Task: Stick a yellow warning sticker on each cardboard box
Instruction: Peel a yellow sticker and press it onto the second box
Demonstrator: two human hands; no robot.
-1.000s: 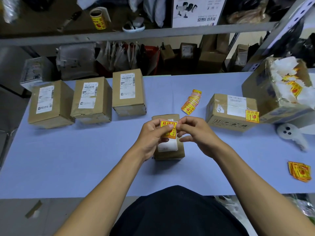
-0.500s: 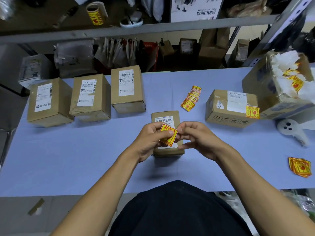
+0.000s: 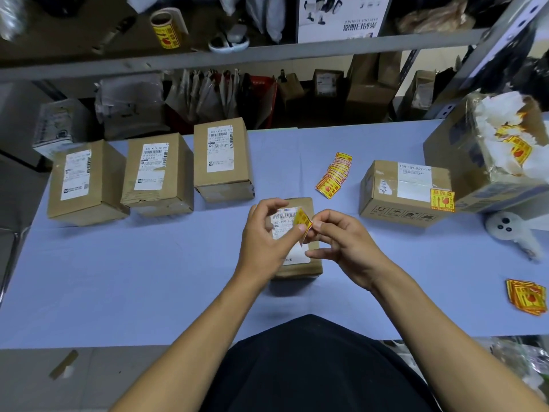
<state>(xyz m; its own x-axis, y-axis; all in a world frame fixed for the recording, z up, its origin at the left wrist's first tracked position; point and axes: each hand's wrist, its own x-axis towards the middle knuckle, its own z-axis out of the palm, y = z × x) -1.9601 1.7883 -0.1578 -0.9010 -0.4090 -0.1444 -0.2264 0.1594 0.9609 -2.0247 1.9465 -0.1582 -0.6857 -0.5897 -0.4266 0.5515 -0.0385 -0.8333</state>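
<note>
Yellow and red, the small warning sticker (image 3: pixel 303 219) is at the centre of the frame, pinched between the two hands. The left hand (image 3: pixel 269 236) grips it with thumb and forefinger, and the right hand (image 3: pixel 341 239) grips its lower right edge with the fingertips. The sticker looks bent and stands above a small cardboard box (image 3: pixel 300 264) with a white label, which lies on the pale blue surface (image 3: pixel 148 278). I cannot tell if the sticker touches this box. At the upper left of the frame three cardboard boxes (image 3: pixel 160 173) stand in a row, each with a white label. At the right, another box (image 3: pixel 405 193) carries a yellow sticker on its corner. A fan of loose stickers (image 3: pixel 334 176) lies between it and the row.
</note>
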